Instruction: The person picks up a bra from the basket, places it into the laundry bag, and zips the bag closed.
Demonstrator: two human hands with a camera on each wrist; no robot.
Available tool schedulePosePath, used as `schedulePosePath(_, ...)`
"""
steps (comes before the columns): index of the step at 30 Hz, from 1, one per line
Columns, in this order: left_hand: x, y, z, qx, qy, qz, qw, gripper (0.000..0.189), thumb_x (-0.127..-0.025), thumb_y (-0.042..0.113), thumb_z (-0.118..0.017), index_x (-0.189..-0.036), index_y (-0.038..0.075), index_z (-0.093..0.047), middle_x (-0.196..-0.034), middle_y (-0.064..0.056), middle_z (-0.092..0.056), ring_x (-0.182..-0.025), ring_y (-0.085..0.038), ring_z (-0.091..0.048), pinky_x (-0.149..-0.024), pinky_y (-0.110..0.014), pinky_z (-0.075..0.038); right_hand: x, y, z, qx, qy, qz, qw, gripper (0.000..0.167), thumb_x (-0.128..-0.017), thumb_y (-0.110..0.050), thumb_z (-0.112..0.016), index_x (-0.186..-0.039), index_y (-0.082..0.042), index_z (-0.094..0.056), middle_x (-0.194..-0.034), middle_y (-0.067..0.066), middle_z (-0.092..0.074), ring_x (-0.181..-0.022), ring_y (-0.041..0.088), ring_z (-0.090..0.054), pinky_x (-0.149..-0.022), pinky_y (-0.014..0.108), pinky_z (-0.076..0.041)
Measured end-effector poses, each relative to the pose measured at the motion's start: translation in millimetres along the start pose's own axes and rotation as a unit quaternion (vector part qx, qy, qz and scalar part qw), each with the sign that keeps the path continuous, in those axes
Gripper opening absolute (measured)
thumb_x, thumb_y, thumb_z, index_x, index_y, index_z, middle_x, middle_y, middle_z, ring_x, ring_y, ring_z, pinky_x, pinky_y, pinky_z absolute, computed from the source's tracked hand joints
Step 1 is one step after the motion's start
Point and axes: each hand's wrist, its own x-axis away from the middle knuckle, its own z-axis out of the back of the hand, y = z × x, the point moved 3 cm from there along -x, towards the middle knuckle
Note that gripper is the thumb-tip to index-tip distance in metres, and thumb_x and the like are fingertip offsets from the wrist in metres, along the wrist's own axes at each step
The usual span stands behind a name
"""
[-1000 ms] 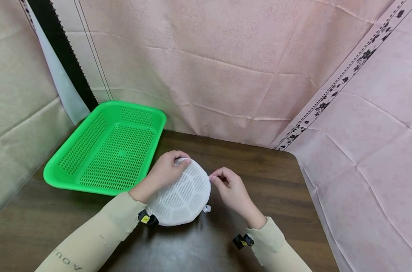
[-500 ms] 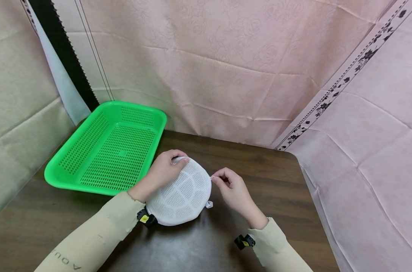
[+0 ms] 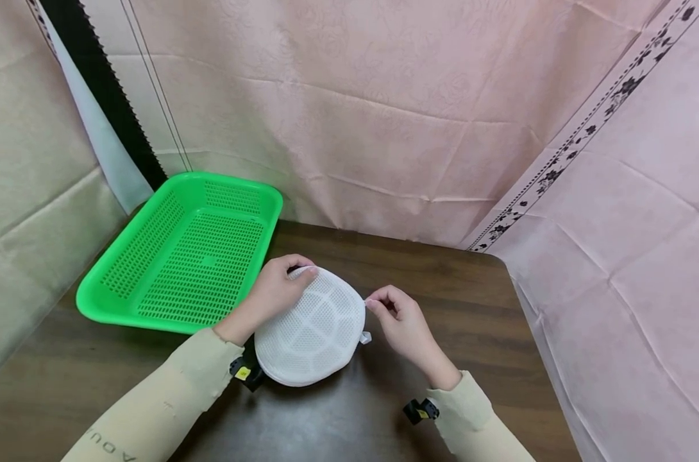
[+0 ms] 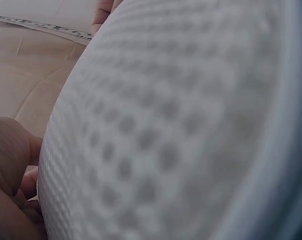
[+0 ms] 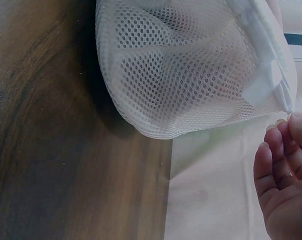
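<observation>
A round white mesh laundry bag (image 3: pixel 317 330) is held up over the table between both hands, its panelled face turned up in the head view. At its upper left rim my left hand (image 3: pixel 277 285) grips it, thumb on top and fingers behind. My right hand (image 3: pixel 406 327) pinches a small bit at the right rim between thumb and forefinger. Just below that pinch a short white tag (image 3: pixel 365 337) sticks out. In the right wrist view the bag's mesh side (image 5: pixel 176 75) bulges, with a white band along its rim. Mesh fills most of the left wrist view.
A green perforated plastic basket (image 3: pixel 205 260) stands on the left of the brown wooden table (image 3: pixel 442 276), close beside my left forearm. Pale patterned cloth (image 3: pixel 361 128) hangs behind the table and along both sides.
My right hand has moved slightly to the right, still pinching the rim. The bag has shifted right with it and turned a little; its tag sits higher. The left hand has barely moved.
</observation>
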Motion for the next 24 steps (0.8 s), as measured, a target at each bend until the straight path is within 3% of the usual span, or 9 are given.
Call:
schedulePosePath(8, 1.7, -8.0, 4.4, 0.016, 0.002, 0.02, 0.9997, 0.015, -0.093, 0.027, -0.065, -0.095, 0.013, -0.07, -0.095, -0.002, -0.068, -0.093, -0.021, -0.061, -0.084, -0.039, -0.047, -3.5, 5, -1, -0.003, -0.003, 0.006, 1.0, 0.006, -0.093, -0.02, -0.066, -0.092, -0.014, -0.066, -0.085, -0.006, -0.061, -0.072, 0.016, -0.053, -0.061, 0.028, -0.046)
schedulePosePath(18, 6.0, -19.3, 8.2, 0.069, 0.0, 0.088, 0.9937, 0.02, -0.096, 0.028, -0.061, -0.104, 0.01, -0.067, -0.103, -0.005, -0.064, -0.096, -0.022, -0.056, -0.084, -0.037, -0.044, -6.0, 9, -3, -0.017, -0.004, -0.003, 0.9998, 0.007, -0.092, -0.012, -0.066, -0.094, -0.005, -0.066, -0.085, 0.002, -0.062, -0.072, 0.019, -0.052, -0.059, 0.027, -0.044)
schedulePosePath(24, 6.8, -18.9, 10.5, 0.089, 0.003, 0.11, 0.9899, 0.022, -0.098, 0.028, -0.058, -0.107, 0.009, -0.064, -0.106, -0.008, -0.061, -0.098, -0.024, -0.054, -0.085, -0.038, -0.043, -8.8, 9, -3, -0.027, -0.008, -0.014, 0.9995, 0.006, -0.093, -0.016, -0.066, -0.094, -0.01, -0.066, -0.084, 0.0, -0.062, -0.072, 0.018, -0.053, -0.059, 0.027, -0.046)
